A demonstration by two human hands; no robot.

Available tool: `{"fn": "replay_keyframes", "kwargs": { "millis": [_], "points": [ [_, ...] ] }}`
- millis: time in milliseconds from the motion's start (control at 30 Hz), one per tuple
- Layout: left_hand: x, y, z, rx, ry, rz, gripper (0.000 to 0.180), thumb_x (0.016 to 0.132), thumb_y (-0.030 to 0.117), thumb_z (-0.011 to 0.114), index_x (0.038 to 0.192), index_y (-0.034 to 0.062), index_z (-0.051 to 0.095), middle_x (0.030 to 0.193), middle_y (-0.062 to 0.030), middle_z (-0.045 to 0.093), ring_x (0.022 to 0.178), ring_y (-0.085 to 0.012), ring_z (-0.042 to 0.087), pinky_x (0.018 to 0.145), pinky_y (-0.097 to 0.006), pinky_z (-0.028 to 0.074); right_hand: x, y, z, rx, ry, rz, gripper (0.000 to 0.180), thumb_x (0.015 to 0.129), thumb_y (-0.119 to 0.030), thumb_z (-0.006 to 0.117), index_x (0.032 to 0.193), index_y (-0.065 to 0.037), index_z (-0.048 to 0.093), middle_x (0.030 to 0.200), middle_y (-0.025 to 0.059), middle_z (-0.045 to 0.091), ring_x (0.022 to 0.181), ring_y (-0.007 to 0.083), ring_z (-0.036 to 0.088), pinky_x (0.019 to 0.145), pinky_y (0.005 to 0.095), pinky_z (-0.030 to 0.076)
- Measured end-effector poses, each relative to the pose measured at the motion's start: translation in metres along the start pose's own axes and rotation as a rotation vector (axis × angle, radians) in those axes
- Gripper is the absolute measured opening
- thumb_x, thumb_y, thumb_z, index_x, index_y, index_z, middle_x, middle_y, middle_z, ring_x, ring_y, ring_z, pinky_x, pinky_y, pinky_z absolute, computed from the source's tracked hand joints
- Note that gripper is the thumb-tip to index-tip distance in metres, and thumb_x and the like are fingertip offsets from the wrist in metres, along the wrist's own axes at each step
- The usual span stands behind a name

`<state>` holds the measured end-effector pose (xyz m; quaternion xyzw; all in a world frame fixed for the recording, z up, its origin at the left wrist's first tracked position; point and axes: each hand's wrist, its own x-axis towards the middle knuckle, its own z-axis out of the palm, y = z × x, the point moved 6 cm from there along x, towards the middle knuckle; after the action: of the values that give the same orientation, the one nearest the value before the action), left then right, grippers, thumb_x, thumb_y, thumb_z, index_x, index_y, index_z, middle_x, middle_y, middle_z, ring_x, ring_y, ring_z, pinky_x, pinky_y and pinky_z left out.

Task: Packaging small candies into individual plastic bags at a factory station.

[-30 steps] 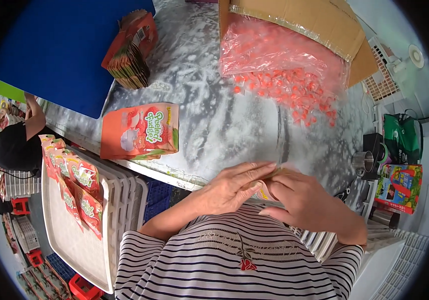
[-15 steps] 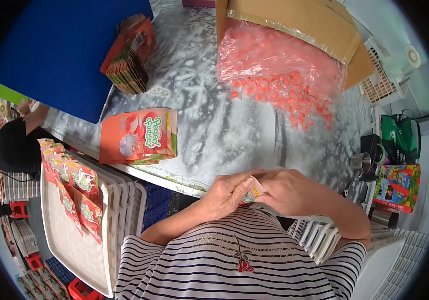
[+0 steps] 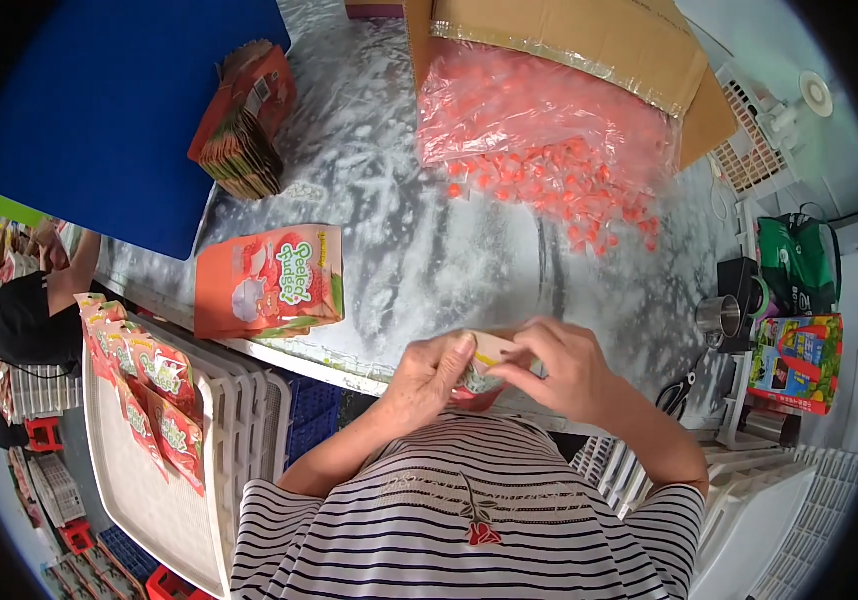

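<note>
Close in front of my body, my left hand (image 3: 429, 378) grips a small red and cream printed pouch (image 3: 492, 348), its thumb along the upper edge. My right hand (image 3: 561, 368) pinches the other end of that edge between thumb and fingers. The lower part of the pouch is partly hidden behind my hands. Beyond my left hand, a stack of flat pouches (image 3: 267, 282) lies at the table's near edge. Small red pieces in clear wrappers (image 3: 569, 190) spill from a large plastic bag (image 3: 539, 105) on the far side of the table.
The plastic bag comes out of an open cardboard box (image 3: 559, 30). A bundle of pouches (image 3: 239, 160) stands beside a blue board (image 3: 99, 110). Several pouches (image 3: 154, 390) sit in a white tray (image 3: 129, 500) at left. Scissors (image 3: 676, 395) and a metal cup (image 3: 717, 316) are at right. Another person (image 3: 29, 310) is far left.
My hands have lifted slightly, and the right hand's fingers have spread up along the pouch's edge. More of the pouch shows between the hands. The whole view has shifted a little.
</note>
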<state>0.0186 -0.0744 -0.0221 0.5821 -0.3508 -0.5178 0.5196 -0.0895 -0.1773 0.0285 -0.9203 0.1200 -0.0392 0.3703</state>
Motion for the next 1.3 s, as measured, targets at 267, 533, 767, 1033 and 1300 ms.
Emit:
{"fn": "replay_keyframes", "kwargs": {
  "millis": [267, 533, 767, 1033, 1300],
  "points": [
    [0.011, -0.013, -0.022, -0.002, 0.184, 0.003, 0.047, 0.103, 0.038, 0.043, 0.105, -0.0034, 0.064, 0.088, -0.0036, 0.064, 0.071, -0.0066, 0.057, 0.06, -0.021, 0.046, -0.024, 0.053, 0.018, 0.545, 0.593, 0.196, 0.03, 0.084, -0.003, 0.07, 0.111, 0.003, 0.06, 0.091, 0.0091, 0.069, 0.084, 0.0129, 0.065, 0.075, 0.0267, 0.051],
    [0.013, -0.019, -0.021, -0.229, 0.298, -0.117, 0.049, 0.1, 0.046, 0.047, 0.088, 0.0012, 0.065, 0.068, 0.0028, 0.053, 0.065, -0.0048, 0.047, 0.057, -0.022, 0.041, -0.023, 0.065, 0.026, 0.57, 0.558, 0.278, 0.016, 0.091, -0.008, 0.062, 0.099, 0.004, 0.069, 0.082, 0.0009, 0.068, 0.071, 0.0044, 0.056, 0.063, 0.0209, 0.046],
    [0.016, -0.032, -0.021, -0.257, 0.204, -0.109, 0.038, 0.093, 0.036, 0.064, 0.098, -0.0009, 0.069, 0.079, -0.0007, 0.064, 0.069, -0.0051, 0.054, 0.059, -0.023, 0.045, -0.017, 0.07, 0.036, 0.731, 0.6, 0.292, 0.016, 0.095, -0.009, 0.058, 0.094, 0.003, 0.067, 0.084, -0.0014, 0.066, 0.073, 0.0031, 0.054, 0.066, 0.0204, 0.044],
    [0.018, -0.019, -0.019, -0.242, 0.24, -0.023, 0.019, 0.088, 0.009, 0.069, 0.102, -0.0031, 0.069, 0.081, 0.0005, 0.066, 0.066, -0.0028, 0.054, 0.055, -0.021, 0.044, -0.01, 0.068, 0.057, 1.161, 0.475, 0.325, 0.013, 0.087, -0.006, 0.068, 0.098, 0.001, 0.068, 0.083, -0.0016, 0.067, 0.072, 0.0026, 0.057, 0.064, 0.0202, 0.048],
    [0.016, -0.018, -0.024, -0.125, 0.258, 0.004, 0.019, 0.09, 0.014, 0.069, 0.098, -0.0032, 0.068, 0.082, -0.0009, 0.068, 0.067, -0.0037, 0.055, 0.058, -0.02, 0.046, -0.013, 0.069, 0.061, 1.064, 0.541, 0.317, 0.01, 0.087, -0.002, 0.065, 0.096, 0.001, 0.069, 0.089, 0.0017, 0.07, 0.076, 0.0049, 0.061, 0.069, 0.0222, 0.05]
  ]
}}
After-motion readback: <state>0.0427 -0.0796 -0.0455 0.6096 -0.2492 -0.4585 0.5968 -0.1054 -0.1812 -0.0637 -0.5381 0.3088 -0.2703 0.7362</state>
